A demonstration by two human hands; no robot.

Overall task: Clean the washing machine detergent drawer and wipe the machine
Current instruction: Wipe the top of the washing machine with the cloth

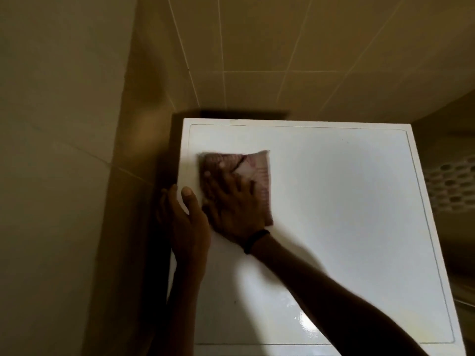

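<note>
Head view, looking down. At 9 o'clock of the frame there's a plain beige wall (51,150), with a dark shadowed gap between it and the machine. The left hand (185,222) is clamped on the left edge of the washing machine top (334,214), at roughly 9 o'clock of the panel. Its thumb (189,199) lies on the white surface and the fingers go down the side face into shadow, so the edge is pinched between them. Just right of it and touching it, the right hand (231,206) lies flat with fingers spread, palm down, pressing on a pinkish cloth (259,176) and not curled round anything. The cloth is folded roughly square and lies flat on the panel at about 10 o'clock, near the rear-left corner and inside the thin outline groove (fingertips reach its middle; motion blur hides the weave). There's a black wristband (255,241) on the right wrist, and the forearm runs off toward 5 o'clock. The top is white and glossy and fills centre to lower right, with a bright reflection patch (305,327) at 6 o'clock. A tiled wall (257,47) sits at 12 o'clock behind the machine. A perforated basket (452,186) is at 3 o'clock, just beside the machine's right edge and blurred.
</note>
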